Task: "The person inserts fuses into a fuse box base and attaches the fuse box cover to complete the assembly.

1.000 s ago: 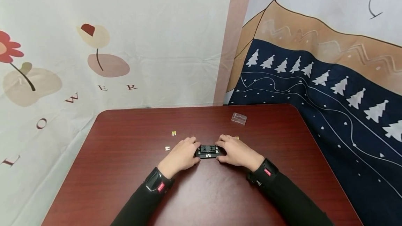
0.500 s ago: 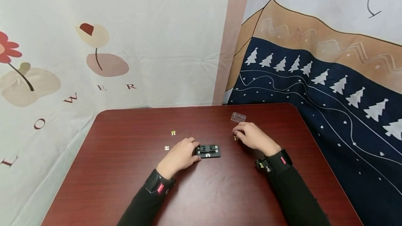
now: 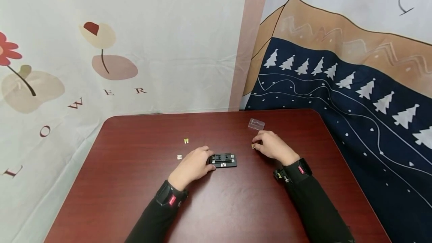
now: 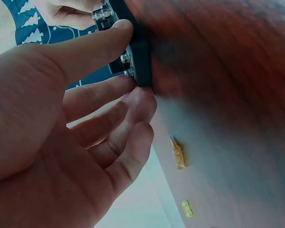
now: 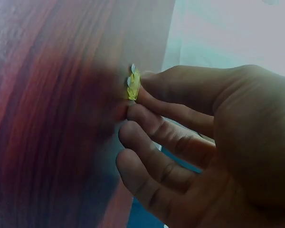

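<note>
In the head view my left hand [image 3: 192, 166] grips the left end of a black fuse block [image 3: 229, 164] lying on the table. The left wrist view shows the thumb over the near side of the fuse block [image 4: 142, 59] and its metal terminals, with fingers at its end. Farther right, my right hand [image 3: 275, 147] pinches a small yellow blade fuse [image 5: 134, 86] between thumb and fingertip, low over the table. Its two metal prongs point away from the hand. Whether the fuse touches the table, I cannot tell.
Left of the block lie a yellow blade fuse [image 3: 186, 141] and a clear-looking blade fuse [image 3: 179, 157]. A transparent plastic cover [image 3: 256, 124] sits near the back edge, just beyond my right hand. Printed cloth [image 3: 182, 48] hangs behind the reddish-brown table [image 3: 141, 134].
My right hand has let go of the block's right end, moved right and back, and taken hold of the yellow blade fuse. The left hand has stayed on the block.
</note>
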Action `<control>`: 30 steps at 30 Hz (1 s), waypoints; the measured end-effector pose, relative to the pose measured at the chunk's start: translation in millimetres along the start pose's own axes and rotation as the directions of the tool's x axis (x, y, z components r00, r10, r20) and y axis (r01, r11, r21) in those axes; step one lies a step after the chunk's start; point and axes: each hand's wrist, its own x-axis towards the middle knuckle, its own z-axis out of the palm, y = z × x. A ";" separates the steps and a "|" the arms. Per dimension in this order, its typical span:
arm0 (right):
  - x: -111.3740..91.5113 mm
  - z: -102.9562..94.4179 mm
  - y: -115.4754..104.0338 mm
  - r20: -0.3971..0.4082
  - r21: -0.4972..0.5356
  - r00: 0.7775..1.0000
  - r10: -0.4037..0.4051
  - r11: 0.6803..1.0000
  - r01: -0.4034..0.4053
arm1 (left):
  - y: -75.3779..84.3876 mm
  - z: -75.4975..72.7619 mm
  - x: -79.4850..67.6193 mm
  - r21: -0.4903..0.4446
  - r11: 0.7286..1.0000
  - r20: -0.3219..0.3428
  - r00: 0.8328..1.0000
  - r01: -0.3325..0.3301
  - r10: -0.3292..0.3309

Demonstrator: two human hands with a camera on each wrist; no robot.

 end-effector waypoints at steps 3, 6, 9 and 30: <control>0.4 1.8 -1.1 -0.020 -0.013 1.000 -0.013 1.000 0.013 | -1.3 0.7 -0.5 -0.001 1.000 -0.016 1.000 -0.012 0.012; 0.5 3.0 -3.0 -0.038 -0.034 0.999 -0.014 0.999 0.013 | -2.0 0.5 -0.9 -0.002 1.000 -0.028 0.999 -0.018 0.018; 0.7 3.9 -5.4 -0.058 -0.054 0.998 -0.009 0.999 0.006 | -2.4 0.2 -0.9 -0.005 1.000 -0.038 0.999 -0.021 0.020; 4.6 7.1 -15.8 -0.087 -0.064 0.996 0.025 0.997 -0.030 | -4.8 1.7 3.3 -0.004 1.000 -0.006 1.000 -0.002 0.002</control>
